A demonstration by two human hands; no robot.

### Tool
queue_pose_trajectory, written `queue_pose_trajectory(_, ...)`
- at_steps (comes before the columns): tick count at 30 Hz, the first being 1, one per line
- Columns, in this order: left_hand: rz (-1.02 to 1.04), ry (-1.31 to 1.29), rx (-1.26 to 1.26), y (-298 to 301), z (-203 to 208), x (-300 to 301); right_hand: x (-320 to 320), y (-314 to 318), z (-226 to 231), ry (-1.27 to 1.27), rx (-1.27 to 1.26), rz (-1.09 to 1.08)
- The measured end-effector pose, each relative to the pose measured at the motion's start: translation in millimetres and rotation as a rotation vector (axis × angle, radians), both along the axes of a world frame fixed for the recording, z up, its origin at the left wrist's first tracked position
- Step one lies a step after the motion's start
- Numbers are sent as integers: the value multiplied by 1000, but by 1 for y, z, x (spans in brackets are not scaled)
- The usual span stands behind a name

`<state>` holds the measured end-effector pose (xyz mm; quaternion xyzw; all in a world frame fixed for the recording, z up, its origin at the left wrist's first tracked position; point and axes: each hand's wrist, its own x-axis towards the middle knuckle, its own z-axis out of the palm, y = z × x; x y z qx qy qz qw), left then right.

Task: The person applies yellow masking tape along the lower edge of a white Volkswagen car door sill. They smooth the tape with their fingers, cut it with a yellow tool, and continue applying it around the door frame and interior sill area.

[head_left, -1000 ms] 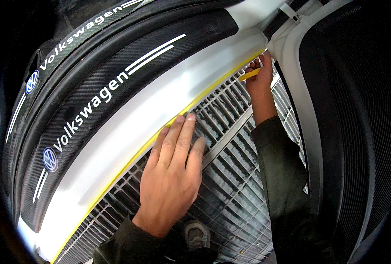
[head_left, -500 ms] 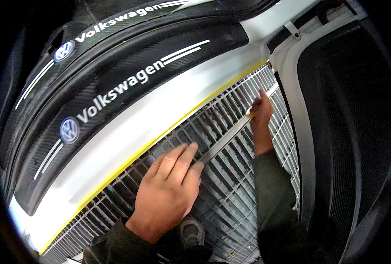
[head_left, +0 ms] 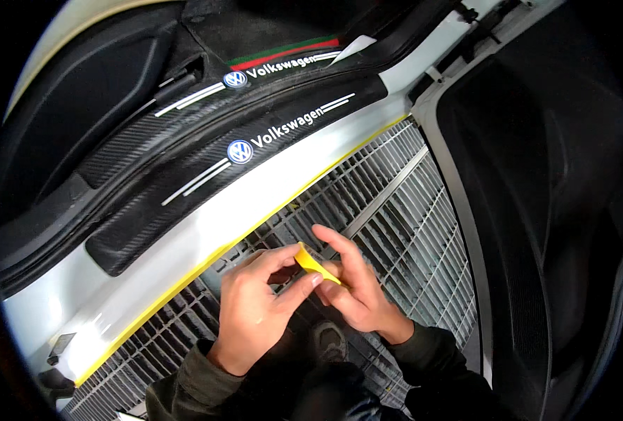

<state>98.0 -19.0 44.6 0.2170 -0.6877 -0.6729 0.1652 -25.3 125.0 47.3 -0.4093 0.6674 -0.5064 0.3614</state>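
My left hand (head_left: 255,305) and my right hand (head_left: 359,288) are close together in front of me, above the floor grating. Between them is a short length of yellow tape (head_left: 313,264), pinched by the left thumb and fingers at one end and by the right fingers at the other. Whether it comes off a roll inside the right hand is hidden. A yellow tape line (head_left: 206,265) follows the lower edge of the white car door sill (head_left: 237,200).
Black sill trims (head_left: 206,168) cover the upper sill, left of and beyond my hands. An opened car door (head_left: 497,203) stands at the right. Metal grating (head_left: 423,231) forms the floor, with my shoe (head_left: 331,340) on it.
My right hand has come back from the far end of the sill to meet the left. My left fingers have gone from spread to pinching the tape. The view has shifted, showing more car interior.
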Motion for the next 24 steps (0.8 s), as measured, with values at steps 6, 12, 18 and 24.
queue_pose_trajectory(6,112,120,13,-5,10,56,56,-20,40,267,81,76)
queue_pose_trajectory(12,109,129,36,-4,25,103,95,-23,63,328,46,146)
queue_pose_trajectory(18,91,164,133,-19,38,136,140,-43,83,319,82,94)
queue_pose_trajectory(24,139,195,97,-22,51,163,175,-53,82,339,-71,49)
